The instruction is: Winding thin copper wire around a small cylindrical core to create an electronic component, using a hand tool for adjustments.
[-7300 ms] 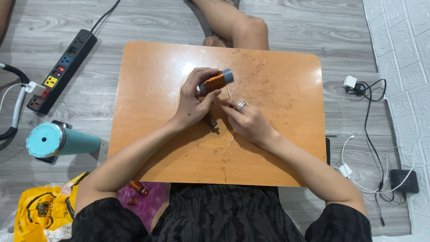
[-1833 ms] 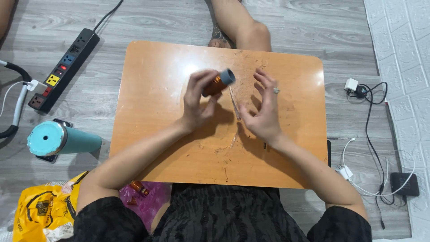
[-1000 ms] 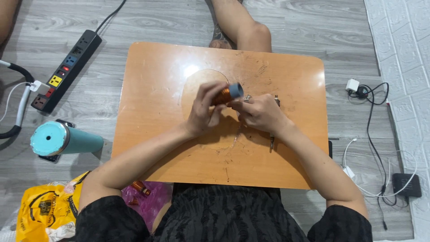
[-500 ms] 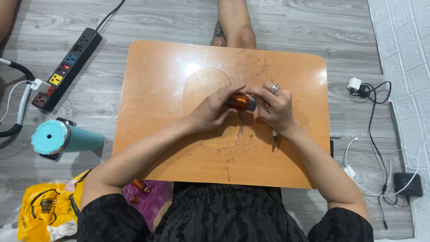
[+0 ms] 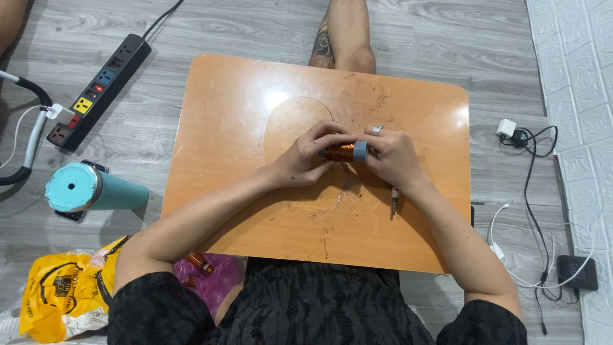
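A low orange-brown wooden bench (image 5: 230, 128) with rounded corners and a scratched top stands on a grey plank floor (image 5: 255, 25). A small screwdriver-like tool (image 5: 394, 202) lies on the bench near its right side. On the floor to the left lie a black power strip (image 5: 99, 83), a teal bottle (image 5: 89, 190) and a yellow bag (image 5: 60, 294)

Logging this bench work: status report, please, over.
Left hand and right hand both grip copper wire spool. Small tool lies on table beside right wrist. Nothing obstructing.

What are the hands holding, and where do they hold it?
A copper-wire spool. The left hand grips its left end, the right hand its grey right end, above the table.
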